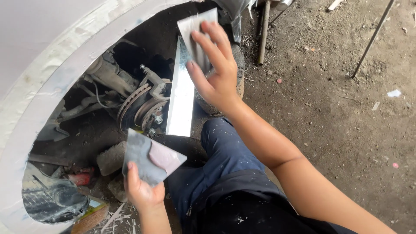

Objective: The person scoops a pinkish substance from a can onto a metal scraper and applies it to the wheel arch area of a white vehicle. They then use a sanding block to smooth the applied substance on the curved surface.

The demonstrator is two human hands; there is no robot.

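The person crouches beside a car's open wheel arch, where the brake disc sits exposed. The right hand, raised just right of the disc, pinches a grey sheet of sandpaper between thumb and fingers. The left hand, below the disc, grips a second folded sandpaper piece. A bright metal strip stands just right of the disc, with a brick below it on the dirt floor.

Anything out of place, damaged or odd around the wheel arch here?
Yes. The wheel is off: the brake disc sits bare in the wheel arch, whose rim is patchy with filler. The left hand and right hand each hold worn sandpaper.
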